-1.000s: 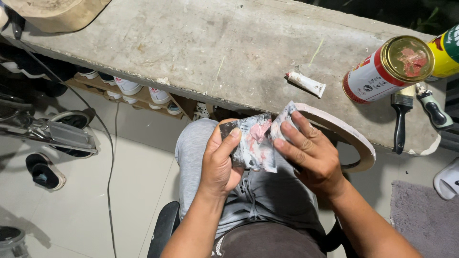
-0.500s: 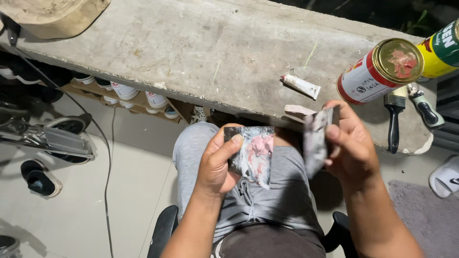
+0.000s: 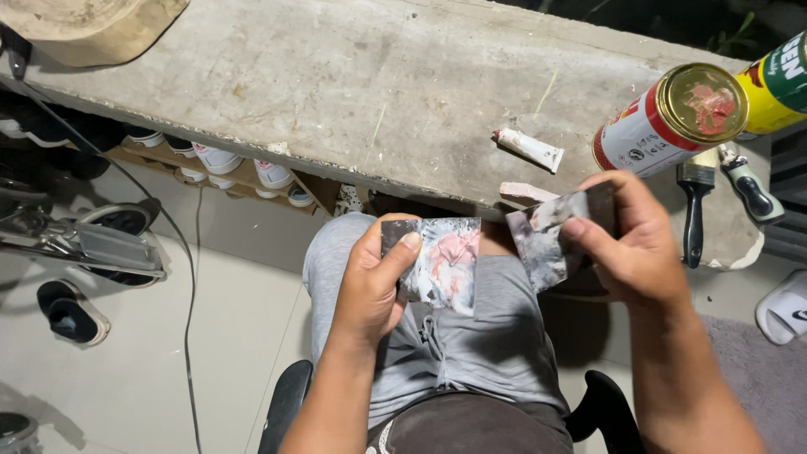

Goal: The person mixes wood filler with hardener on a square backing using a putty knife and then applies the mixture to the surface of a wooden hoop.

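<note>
Hands had drawn apart since the earlier frame: left hand [image 3: 370, 286] pinched a smeared, pink-and-grey square card [image 3: 437, 262] over the lap at centre frame, right hand [image 3: 635, 252] clasped a second smeared grey card [image 3: 546, 240] by the grey concrete table [image 3: 353, 92] edge. Red-and-white tin with gold lid [image 3: 672, 118] and small white tube [image 3: 530, 148] lay at upper right.
</note>
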